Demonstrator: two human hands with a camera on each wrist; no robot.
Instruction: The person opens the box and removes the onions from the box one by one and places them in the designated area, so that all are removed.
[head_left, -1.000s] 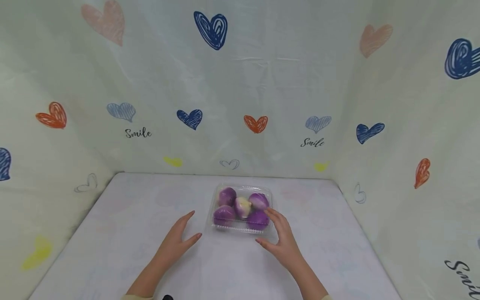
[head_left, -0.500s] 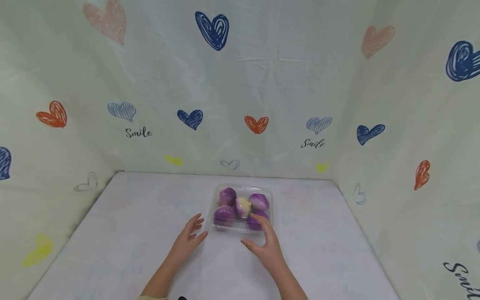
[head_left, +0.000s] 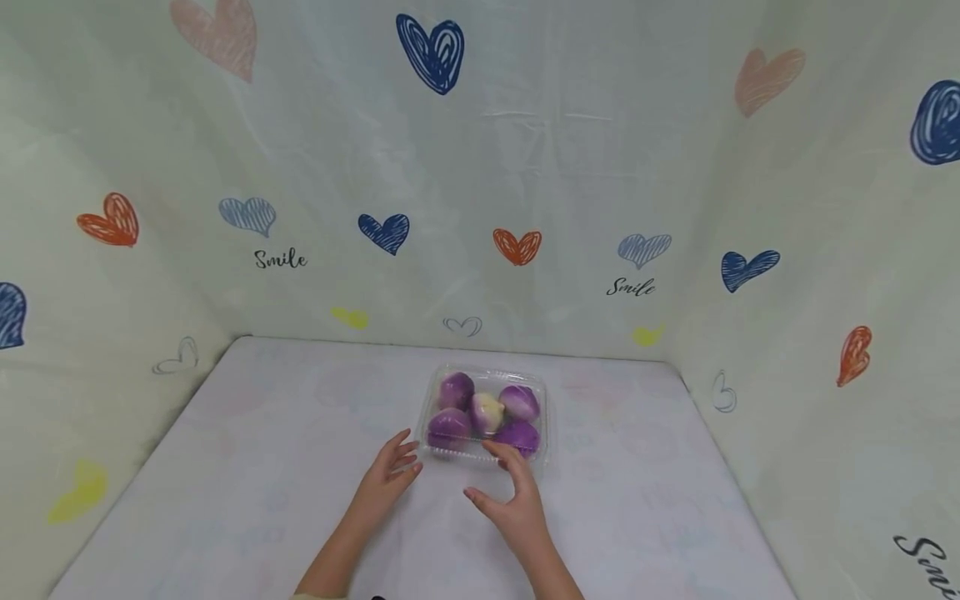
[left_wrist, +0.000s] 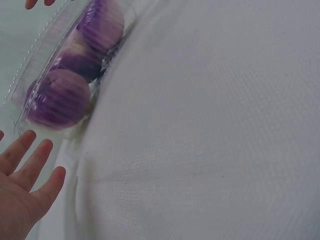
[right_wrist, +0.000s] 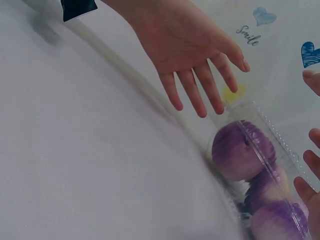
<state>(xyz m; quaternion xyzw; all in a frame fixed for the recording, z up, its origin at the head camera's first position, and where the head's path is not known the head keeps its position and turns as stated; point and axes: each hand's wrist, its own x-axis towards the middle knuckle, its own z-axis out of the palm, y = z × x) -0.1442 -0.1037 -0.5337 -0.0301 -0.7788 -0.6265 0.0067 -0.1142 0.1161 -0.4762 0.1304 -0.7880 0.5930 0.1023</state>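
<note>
A clear lidded plastic box [head_left: 463, 454] holding several purple-and-white round vegetables [head_left: 520, 403] lies on the table. My left hand [head_left: 378, 487] is beside its front left corner, fingers spread; in the left wrist view that hand [left_wrist: 22, 187] has its fingertips close to the box end, and whether they touch is unclear. My right hand [head_left: 519, 510] is at the front edge, thumb and fingers apart in a loose curve, index fingertip overlapping the edge in the head view. Nothing is gripped by either hand. The right wrist view shows the left palm [right_wrist: 182, 45] and vegetables [right_wrist: 243, 150] under the lid.
A pale cloth covers the table [head_left: 300, 417]. Light curtains [head_left: 480, 150] printed with hearts and words stand behind it and along both sides. A dark band [right_wrist: 78, 7] shows at the left wrist in the right wrist view.
Both hands have shifted in the head view: the left to the right, towards the box corner, and the right to the left along the front edge. The box stays in place.
</note>
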